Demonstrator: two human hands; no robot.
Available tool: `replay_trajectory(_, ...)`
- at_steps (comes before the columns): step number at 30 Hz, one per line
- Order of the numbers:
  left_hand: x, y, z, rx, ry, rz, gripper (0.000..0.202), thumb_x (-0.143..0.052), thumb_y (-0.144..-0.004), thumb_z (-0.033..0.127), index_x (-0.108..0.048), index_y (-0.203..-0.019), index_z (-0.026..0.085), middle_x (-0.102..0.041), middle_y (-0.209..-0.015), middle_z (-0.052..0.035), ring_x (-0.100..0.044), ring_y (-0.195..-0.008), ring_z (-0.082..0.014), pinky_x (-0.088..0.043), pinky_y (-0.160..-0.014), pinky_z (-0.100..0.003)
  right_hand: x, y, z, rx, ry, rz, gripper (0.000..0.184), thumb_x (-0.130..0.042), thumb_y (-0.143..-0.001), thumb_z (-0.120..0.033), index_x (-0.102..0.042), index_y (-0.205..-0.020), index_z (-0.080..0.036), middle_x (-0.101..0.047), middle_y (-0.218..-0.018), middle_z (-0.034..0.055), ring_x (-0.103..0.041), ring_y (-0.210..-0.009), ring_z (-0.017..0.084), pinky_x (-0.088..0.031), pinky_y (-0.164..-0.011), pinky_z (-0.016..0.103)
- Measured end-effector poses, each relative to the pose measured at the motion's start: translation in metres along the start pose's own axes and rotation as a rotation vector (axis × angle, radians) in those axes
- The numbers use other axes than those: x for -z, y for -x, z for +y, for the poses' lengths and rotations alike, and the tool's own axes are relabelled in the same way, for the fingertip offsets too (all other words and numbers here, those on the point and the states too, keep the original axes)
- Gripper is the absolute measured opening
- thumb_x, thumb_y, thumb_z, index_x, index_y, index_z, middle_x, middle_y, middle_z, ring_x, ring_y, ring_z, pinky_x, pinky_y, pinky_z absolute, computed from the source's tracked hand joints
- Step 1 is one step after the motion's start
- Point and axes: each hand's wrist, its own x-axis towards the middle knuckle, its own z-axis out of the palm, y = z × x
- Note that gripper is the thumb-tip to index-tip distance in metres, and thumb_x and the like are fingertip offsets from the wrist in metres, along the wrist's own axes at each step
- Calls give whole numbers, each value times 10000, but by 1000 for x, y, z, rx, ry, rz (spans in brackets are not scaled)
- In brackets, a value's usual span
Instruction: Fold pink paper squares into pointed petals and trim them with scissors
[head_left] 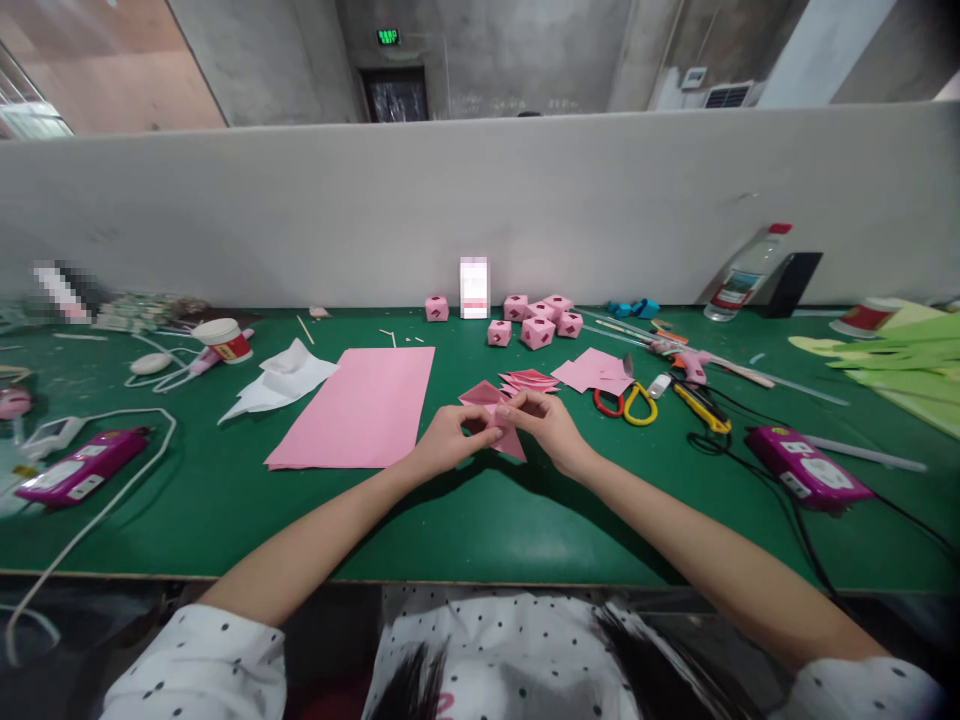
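Observation:
Between my hands is a folded piece of pink paper (512, 443), its pointed corners showing above and below my fingers. My left hand (452, 437) pinches it from the left side. My right hand (545, 420) grips it from the right, thumb and fingertips pressed together near its middle. Part of the paper is hidden by the fingers. Just behind my right hand lie several folded pink paper pieces (529, 380). Square pink sheets (594, 370) lie to their right. A stack of large pink paper (367, 405) rests left of my left hand.
Several pink paper cubes (538, 332) sit near the partition (330, 220), beside a lit phone (475, 288). Right are scissors (640, 405), a yellow utility knife (703, 408), a pink glue gun (694, 364), a purple power strip (808, 468) and a bottle (746, 278). A paper cup (225, 340) stands left.

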Motion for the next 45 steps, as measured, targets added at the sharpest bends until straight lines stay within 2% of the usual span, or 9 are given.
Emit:
replay_trajectory(4,-1,0,-2,-1,13,-17,257,-646,-803,384,-677,-745,136,-633,-678,-4,-555,-653,-127,-418,-646,-236,-1,0,-1,-26,-2,0,274,-774,-685,-429,-664,-762,-190,-643,-761,-7,-564,-707,140,-457,-706,283)
replay_trajectory(10,-4,0,-7,21,44,-46,300,-650,-799,415,-635,-702,132,-581,-639,11,-517,-614,-113,-382,-605,-227,1,0,3,-32,-63,10,299,-779,-680,-408,-578,-677,-188,-563,-665,-35,-503,-630,116,-417,-635,256)
replay_trajectory(18,-3,-2,-11,22,37,-70,300,-651,-785,408,-608,-677,132,-516,-614,27,-447,-589,-100,-325,-566,-216,-1,1,6,-76,-69,-16,238,-749,-716,-396,-674,-794,-184,-644,-794,3,-564,-724,141,-445,-691,273)
replay_trajectory(22,-4,0,-10,23,18,-98,241,-633,-791,368,-636,-724,137,-489,-609,37,-422,-590,-100,-310,-565,-218,-4,2,6,-57,-81,11,244,-763,-698,-386,-627,-702,-184,-616,-737,-10,-557,-721,143,-448,-695,272)
replay_trajectory(27,-5,0,-10,24,-5,-105,280,-637,-780,377,-559,-640,147,-449,-581,49,-401,-568,-94,-298,-555,-218,-4,3,8,-63,-103,15,267,-763,-681,-374,-573,-664,-188,-569,-686,-33,-527,-666,129,-436,-654,260)
replay_trajectory(31,-4,-2,-11,29,33,-124,303,-638,-785,407,-563,-653,144,-471,-586,42,-424,-575,-99,-306,-553,-220,-3,2,7,-71,-80,20,247,-749,-689,-382,-595,-708,-190,-592,-721,-18,-535,-688,138,-431,-649,263)
replay_trajectory(35,-5,-2,-10,47,94,-173,343,-661,-774,437,-542,-636,146,-481,-572,43,-433,-551,-90,-304,-539,-214,-3,2,6,-35,-60,46,224,-713,-693,-321,-529,-658,-199,-555,-663,-35,-498,-636,128,-397,-619,259)
replay_trajectory(38,-6,-2,-7,94,187,-219,355,-686,-753,458,-554,-651,144,-547,-599,25,-484,-559,-96,-345,-551,-214,-4,2,7,10,-29,99,216,-671,-699,-297,-487,-638,-204,-519,-637,-38,-472,-613,123,-391,-601,255)
replay_trajectory(45,0,-3,-4,164,303,-211,306,-721,-744,415,-612,-693,134,-616,-653,-2,-560,-621,-111,-418,-618,-228,-4,2,12,71,10,184,178,-647,-717,-287,-494,-666,-212,-515,-627,-36,-469,-587,126,-401,-564,257)
